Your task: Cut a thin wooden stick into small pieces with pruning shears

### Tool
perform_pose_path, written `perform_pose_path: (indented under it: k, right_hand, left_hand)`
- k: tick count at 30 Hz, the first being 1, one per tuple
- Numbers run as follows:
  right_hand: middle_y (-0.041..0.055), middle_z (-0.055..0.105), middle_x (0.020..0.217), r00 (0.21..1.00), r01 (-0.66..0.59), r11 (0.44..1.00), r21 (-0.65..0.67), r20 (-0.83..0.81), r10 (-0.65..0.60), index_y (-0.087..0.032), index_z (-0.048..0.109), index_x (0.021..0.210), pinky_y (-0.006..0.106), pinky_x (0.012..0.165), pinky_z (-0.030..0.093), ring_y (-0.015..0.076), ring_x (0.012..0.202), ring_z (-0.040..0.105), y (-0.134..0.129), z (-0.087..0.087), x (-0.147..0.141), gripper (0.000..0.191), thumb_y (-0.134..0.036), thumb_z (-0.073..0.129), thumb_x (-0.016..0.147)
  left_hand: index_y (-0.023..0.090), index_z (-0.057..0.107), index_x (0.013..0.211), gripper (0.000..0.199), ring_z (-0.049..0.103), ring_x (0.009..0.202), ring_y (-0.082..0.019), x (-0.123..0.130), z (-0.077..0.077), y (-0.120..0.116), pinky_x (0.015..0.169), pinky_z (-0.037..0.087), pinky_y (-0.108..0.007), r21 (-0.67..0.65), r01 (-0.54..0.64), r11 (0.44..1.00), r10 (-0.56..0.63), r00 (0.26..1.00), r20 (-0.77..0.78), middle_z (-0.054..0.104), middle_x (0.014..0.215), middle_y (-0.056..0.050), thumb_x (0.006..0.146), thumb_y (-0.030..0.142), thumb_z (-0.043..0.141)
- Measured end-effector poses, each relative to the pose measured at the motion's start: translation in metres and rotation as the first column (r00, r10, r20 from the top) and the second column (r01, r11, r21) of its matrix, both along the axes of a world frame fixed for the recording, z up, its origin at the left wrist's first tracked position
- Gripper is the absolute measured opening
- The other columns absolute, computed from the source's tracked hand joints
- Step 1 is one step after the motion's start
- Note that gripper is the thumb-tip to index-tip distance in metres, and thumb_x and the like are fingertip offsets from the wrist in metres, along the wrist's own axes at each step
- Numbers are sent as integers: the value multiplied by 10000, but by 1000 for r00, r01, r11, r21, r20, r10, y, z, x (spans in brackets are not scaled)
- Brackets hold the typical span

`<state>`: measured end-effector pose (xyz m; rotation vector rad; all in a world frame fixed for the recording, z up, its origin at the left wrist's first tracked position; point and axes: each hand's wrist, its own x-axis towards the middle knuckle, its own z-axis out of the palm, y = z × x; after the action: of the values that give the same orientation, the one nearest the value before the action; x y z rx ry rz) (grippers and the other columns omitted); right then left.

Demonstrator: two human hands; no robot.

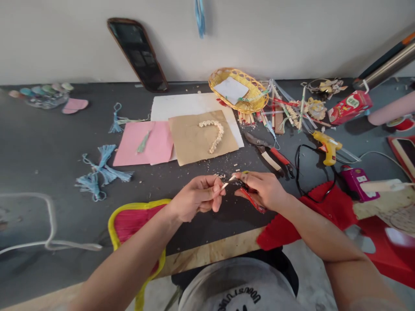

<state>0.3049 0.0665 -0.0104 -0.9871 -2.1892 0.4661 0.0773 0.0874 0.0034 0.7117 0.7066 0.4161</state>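
Note:
Above the front of the dark table, my left hand (200, 193) pinches a short, thin, pale stick (225, 185). My right hand (264, 188) is closed round red-handled pliers (253, 201); their dark jaws meet the stick between the two hands. Whether the jaws grip or only touch it, I cannot tell. Small pale bits lie scattered on the table just beyond my fingers. Past them, a curved string of cream pieces (218, 134) rests on a brown sheet (188, 138). A second pair of cutters (270, 154) lies to the right of it.
At the back are a yellow basket (238, 88), a leaning phone (138, 54) and a red drink carton (350, 106). A yellow glue gun (328, 147) with its cord lies right. Blue tassels (105, 166) and pink paper (145, 144) are left. Red cloth (319, 216) sits under my right forearm.

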Motion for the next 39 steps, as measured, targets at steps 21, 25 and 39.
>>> perform_pose_path:
  k: [21, 25, 39]
  right_hand:
    - [26, 709, 743, 997, 66, 992, -108, -23, -69, -154, 651, 1209, 201, 570, 514, 107, 553, 621, 0, -3, -1, 413, -427, 622, 901]
    - [31, 724, 824, 997, 15, 986, -169, -74, -28, -184, 643, 1208, 196, 603, 519, 101, 599, 631, 2, -7, 0, 415, -447, 635, 886]
    - [128, 680, 1127, 998, 57, 982, -181, 41, -50, -167, 583, 1242, 335, 838, 560, 222, 981, 675, 4, 2, 0, 501, -468, 665, 849]
  left_hand:
    - [148, 568, 738, 383, 288, 350, -34, 3, 4, -5, 357, 178, -184, 293, -106, 950, 159, 973, -164, 663, 539, -43, 787, 508, 690]
    - [147, 561, 716, 387, 247, 319, -19, 3, 5, -2, 339, 100, -179, 95, -87, 992, 94, 993, -69, 646, 494, -41, 734, 480, 757]
    - [136, 590, 762, 350, 301, 306, -14, 7, 0, -3, 322, 115, -160, 55, -113, 992, 113, 994, -8, 669, 529, -38, 765, 448, 747]
